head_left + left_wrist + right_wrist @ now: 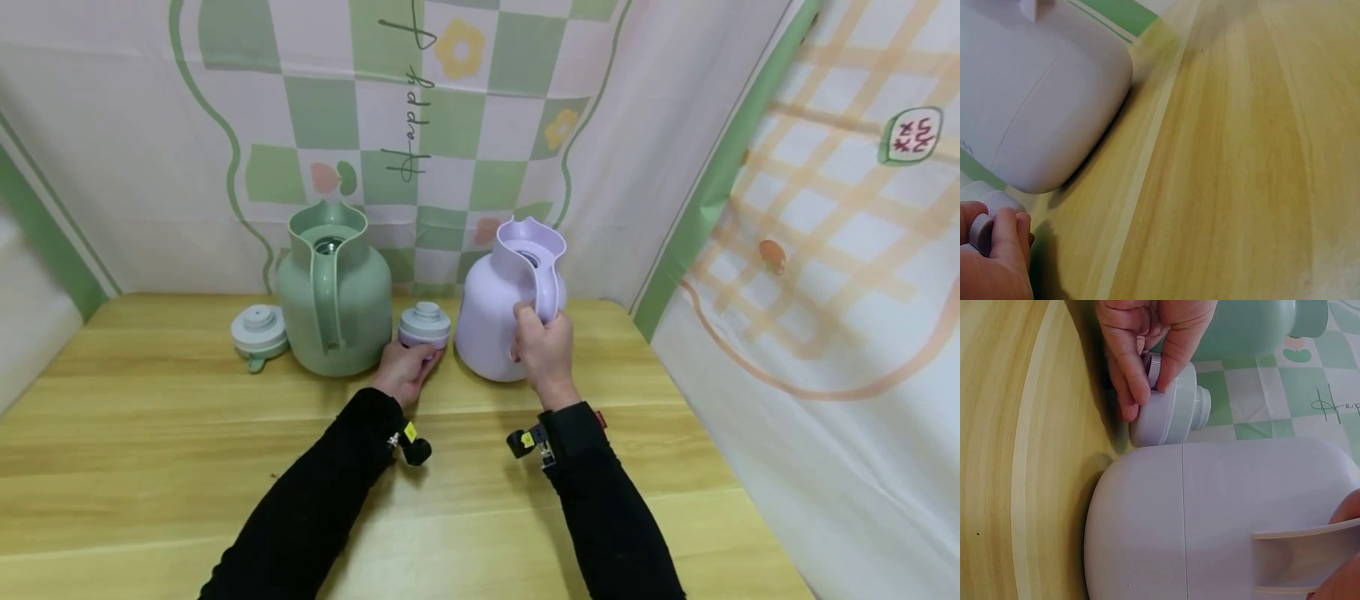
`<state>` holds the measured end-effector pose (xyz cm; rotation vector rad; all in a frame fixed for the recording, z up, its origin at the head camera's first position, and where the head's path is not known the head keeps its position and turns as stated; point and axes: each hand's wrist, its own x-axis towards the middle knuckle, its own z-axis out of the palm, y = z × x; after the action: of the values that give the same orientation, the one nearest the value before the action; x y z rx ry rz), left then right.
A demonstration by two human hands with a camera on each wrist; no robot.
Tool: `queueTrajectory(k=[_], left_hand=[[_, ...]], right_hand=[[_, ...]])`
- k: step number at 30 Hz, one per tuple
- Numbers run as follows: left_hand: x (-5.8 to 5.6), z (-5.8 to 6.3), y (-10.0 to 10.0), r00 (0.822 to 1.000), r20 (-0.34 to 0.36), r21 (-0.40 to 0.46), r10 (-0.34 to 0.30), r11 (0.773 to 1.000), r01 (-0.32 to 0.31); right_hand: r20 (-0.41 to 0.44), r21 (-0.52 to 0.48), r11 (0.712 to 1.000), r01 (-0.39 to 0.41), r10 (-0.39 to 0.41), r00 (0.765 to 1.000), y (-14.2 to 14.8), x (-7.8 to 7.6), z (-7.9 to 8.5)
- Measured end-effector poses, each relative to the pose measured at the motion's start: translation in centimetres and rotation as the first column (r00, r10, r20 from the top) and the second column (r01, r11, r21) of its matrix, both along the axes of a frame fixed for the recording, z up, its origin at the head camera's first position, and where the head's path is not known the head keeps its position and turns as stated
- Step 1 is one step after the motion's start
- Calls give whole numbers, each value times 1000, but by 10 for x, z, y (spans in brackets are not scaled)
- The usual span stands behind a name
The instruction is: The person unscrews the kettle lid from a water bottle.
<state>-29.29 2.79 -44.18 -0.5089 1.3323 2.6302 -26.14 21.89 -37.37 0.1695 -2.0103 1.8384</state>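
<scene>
At the right of the head view stands a lavender vacuum jug [487,325], its mouth uncovered. My right hand [546,354] grips the jug's handle [1300,559], fingers wrapped round its lower part. Between the two jugs is a stopper lid [425,323], lavender part down and grey plug up. My left hand [402,372] pinches the lid's small lavender tab [1154,370] between thumb and fingers. In the right wrist view the lid sits right beside the lavender jug's base. A green vacuum jug [333,308] stands just left of my left hand, also uncovered.
Left of the green jug lies another grey stopper lid [259,331] with a green tab. All stand near the back of the wooden table [480,517]. A checked cloth [390,108] hangs close behind the jugs, and a patterned cloth [847,250] hangs along the right side.
</scene>
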Motion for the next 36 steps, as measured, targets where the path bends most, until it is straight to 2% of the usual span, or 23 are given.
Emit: queueTrajectory(k=[5, 9, 18, 26, 28, 33, 36], left_hand=[[-1, -2, 4, 1000, -15, -43, 14, 999, -15], [-2, -4, 6, 999, -23, -119, 31, 992, -34], [2, -1, 9, 998, -44, -331, 43, 942, -55], [7, 0, 9, 998, -50, -356, 30, 933, -46], [7, -1, 8, 999, -49, -395, 22, 918, -39], [8, -2, 5, 999, -54, -504, 3, 863, -30], [9, -3, 5, 998, -66, -541, -3, 840, -33]], right_hand=[[8, 21, 1000, 3, -3, 1000, 3, -3, -1], [12, 25, 1000, -7, 7, 1000, 5, -5, 0], [19, 21, 998, -58, 58, 998, 11, -14, -1], [20, -20, 993, -116, 116, 993, 16, -24, 1], [19, -30, 991, -129, 129, 991, 16, -26, 1], [14, -42, 988, -148, 149, 989, 16, -30, 2], [24, -53, 987, -152, 153, 988, 15, -31, 1]])
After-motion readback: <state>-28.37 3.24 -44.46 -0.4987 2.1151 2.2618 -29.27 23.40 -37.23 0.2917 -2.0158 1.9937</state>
